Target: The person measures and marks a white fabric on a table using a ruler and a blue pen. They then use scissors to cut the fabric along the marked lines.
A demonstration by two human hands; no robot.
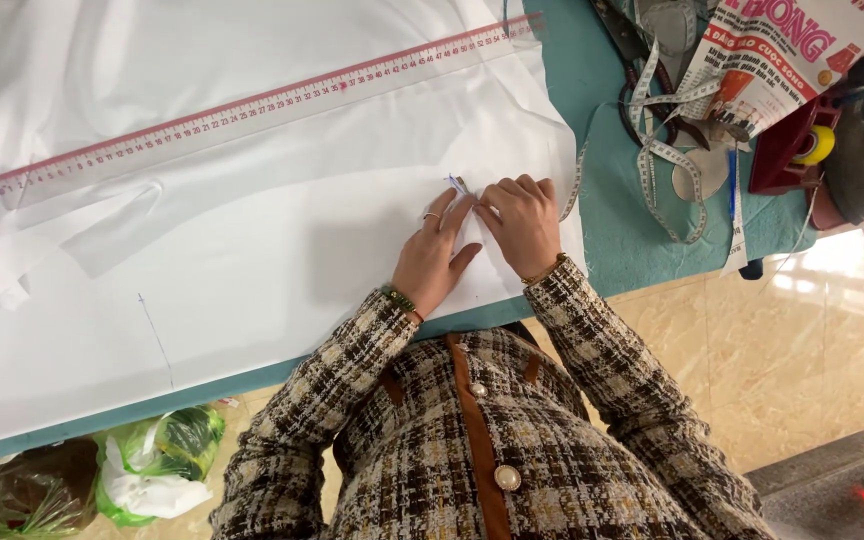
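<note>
Head view: the white fabric (252,230) lies spread over most of the teal table (602,200), and both hands meet on it near its right edge. The right hand (524,225) has its grip curled shut around a small blue-tipped marker (456,184) whose point touches the cloth; the left hand (434,255) lies flat and open just beside it, pinning the fabric and holding nothing. As for progress, one thin drawn line (155,340) already shows lower left, while the rest of the cloth looks unmarked and uncut. A long clear ruler (252,105) with a red edge lies slantwise across the upper cloth, well apart from the hands. A tape measure (667,160) and scissors (642,70) lie right of the fabric.
</note>
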